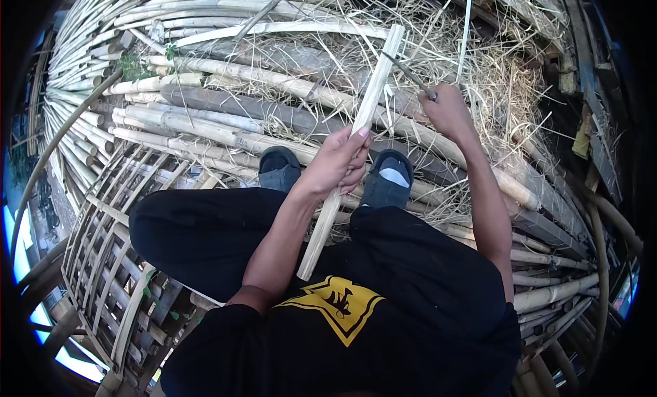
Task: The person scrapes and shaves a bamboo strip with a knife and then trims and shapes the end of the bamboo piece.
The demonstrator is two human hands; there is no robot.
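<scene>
A pale, split bamboo strip (373,94) slants across the middle of the view, its lower end near my shirt. My left hand (337,164) is wrapped round it a little below its middle. To the right of the strip, my right hand (446,111) is closed round the handle of a knife (413,76). The thin dark blade points up and left, its tip at or close to the strip's upper part; whether they touch I cannot tell. Fingers of both hands are partly hidden.
Bamboo poles (274,80) lie side by side under my sandalled feet. Thin shavings (503,89) are heaped at the upper right. A woven bamboo lattice (123,260) stands at the lower left. A curved pole (56,140) arches at the far left.
</scene>
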